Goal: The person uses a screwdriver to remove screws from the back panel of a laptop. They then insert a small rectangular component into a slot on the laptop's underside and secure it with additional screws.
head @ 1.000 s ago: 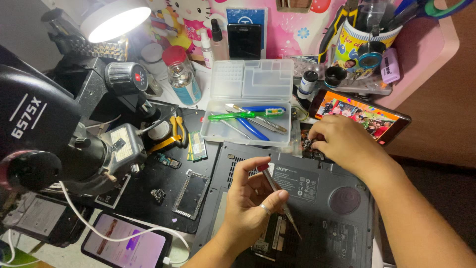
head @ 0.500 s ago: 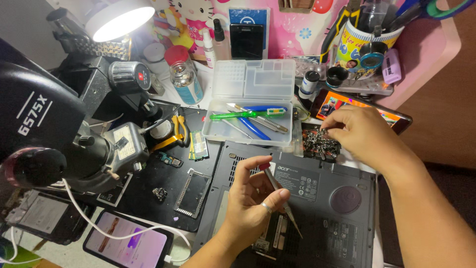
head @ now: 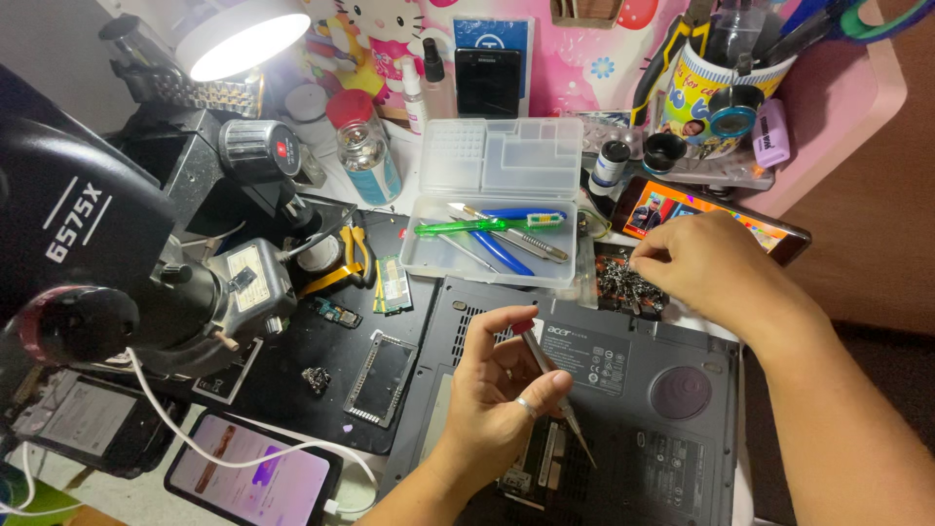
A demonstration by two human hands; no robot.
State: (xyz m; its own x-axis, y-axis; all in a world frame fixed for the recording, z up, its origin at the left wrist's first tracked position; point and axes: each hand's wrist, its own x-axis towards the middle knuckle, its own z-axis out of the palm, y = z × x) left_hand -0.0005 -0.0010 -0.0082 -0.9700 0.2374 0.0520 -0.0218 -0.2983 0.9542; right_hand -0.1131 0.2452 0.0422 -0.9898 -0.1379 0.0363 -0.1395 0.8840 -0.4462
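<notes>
A grey laptop (head: 633, 380) lies upside down on the desk in front of me. My left hand (head: 502, 394) holds a thin screwdriver (head: 555, 399) like a pen, its tip pointing down over an open bay in the laptop's underside. My right hand (head: 716, 268) reaches past the laptop's far edge, its fingers pinched together over a pile of small screws (head: 623, 284). Whether a screw sits between those fingertips is hidden.
A clear plastic tool tray (head: 492, 239) with tweezers and pens sits behind the laptop. A black microscope (head: 117, 263) with a lit lamp (head: 243, 39) fills the left. A black mat (head: 292, 380) carries small parts. Phones lie at bottom left (head: 253, 472) and behind my right hand (head: 672, 209).
My right hand has shifted a little to the right and back over the screw pile. My left hand has stayed over the laptop with the screwdriver.
</notes>
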